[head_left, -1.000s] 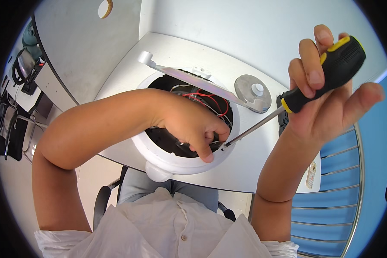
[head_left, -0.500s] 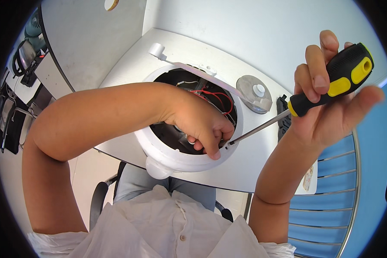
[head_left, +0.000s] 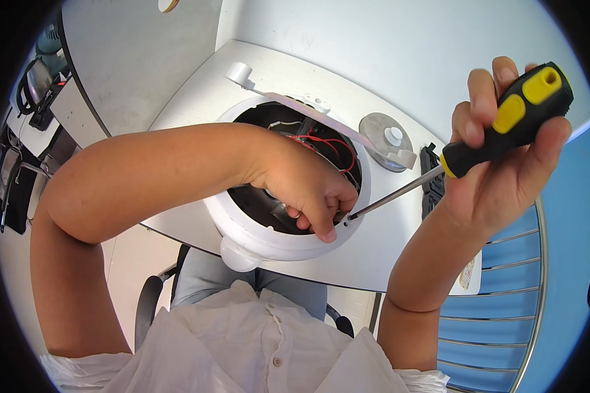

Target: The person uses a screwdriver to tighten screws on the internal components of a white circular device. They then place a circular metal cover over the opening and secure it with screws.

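Observation:
A round white appliance housing (head_left: 255, 245), which looks like a rice cooker's body, stands open on the table with red wires (head_left: 324, 141) showing in its dark inside. My left hand (head_left: 314, 187) reaches across it and grips the near right rim, thumb on the edge and fingers curled inside. Whether a small part is also pinched there is hidden. My right hand (head_left: 498, 144) holds a black and yellow screwdriver (head_left: 478, 147) by its handle. The slanted shaft's tip meets the rim beside my left fingertips, next to a small dark hole.
A pale strip (head_left: 321, 116) with a white end piece lies across the housing's far side. Behind it to the right is a grey disc (head_left: 383, 137) with a white knob. A black tool case (head_left: 432, 177) sits on the white table (head_left: 183, 118); metal rails (head_left: 498, 318) stand at right.
The screwdriver handle has turned, and my right fingers have shifted, with the thumb now in against it. My left hand keeps its place on the rim.

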{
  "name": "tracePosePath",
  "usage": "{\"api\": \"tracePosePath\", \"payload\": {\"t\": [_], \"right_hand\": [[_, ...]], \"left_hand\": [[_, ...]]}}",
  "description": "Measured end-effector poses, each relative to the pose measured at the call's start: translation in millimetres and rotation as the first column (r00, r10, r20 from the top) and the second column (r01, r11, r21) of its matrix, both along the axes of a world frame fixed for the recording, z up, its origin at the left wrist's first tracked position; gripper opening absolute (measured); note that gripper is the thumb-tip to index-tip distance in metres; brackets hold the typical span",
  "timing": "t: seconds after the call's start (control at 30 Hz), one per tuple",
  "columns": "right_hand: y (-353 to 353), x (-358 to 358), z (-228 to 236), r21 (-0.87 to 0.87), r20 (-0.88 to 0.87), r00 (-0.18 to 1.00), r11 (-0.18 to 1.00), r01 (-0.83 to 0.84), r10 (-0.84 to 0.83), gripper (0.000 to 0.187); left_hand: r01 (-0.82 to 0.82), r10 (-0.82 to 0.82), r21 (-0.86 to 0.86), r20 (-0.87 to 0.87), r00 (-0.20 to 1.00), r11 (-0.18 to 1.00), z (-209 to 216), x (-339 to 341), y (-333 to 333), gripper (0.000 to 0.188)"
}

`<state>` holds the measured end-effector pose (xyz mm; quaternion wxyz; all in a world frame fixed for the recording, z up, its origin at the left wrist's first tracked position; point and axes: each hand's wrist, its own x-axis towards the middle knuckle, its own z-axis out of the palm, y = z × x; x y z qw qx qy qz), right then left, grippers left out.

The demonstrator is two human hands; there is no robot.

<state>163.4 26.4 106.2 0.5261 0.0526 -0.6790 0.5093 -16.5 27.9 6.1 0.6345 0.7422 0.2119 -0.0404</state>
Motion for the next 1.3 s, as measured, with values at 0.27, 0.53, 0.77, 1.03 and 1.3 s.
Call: {"api": "tracePosePath", "payload": {"t": [0.27,0.53,0.77,1.03,1.3], "right_hand": [[-5.0,3.1,2.9,0.024,0.039,0.998,0.999,0.046,-0.046,0.058],[-9.8,-9.2,-2.4,-0.069,-0.062,0.995,0.995,0.07,-0.074,0.057],[1.5,-5.0,-3.6,0.035,-0.007,0.968,0.968,-0.25,0.25,0.05],[-7.9,-0.7,1.1,-0.053,0.034,0.996,0.995,-0.081,0.083,0.054],[-0.6,-7.1,3.9,0.079,0.114,0.969,0.971,-0.227,0.218,0.052]], "left_hand": [[0.012,-0.012,0.024,0.003,1.0,1.0,-1.4,0.6,0.5,0.046],[0.004,-0.003,0.034,-0.01,1.0,0.999,1.2,-0.9,-0.8,0.045],[0.008,-0.008,0.041,-0.001,1.0,0.999,1.5,-0.5,-0.7,0.043],[0.013,-0.013,0.039,0.011,1.0,0.999,-0.3,-1.9,-0.5,0.041],[0.0,0.0,0.025,0.021,1.0,1.0,-1.1,-1.5,-1.0,0.044]]}}
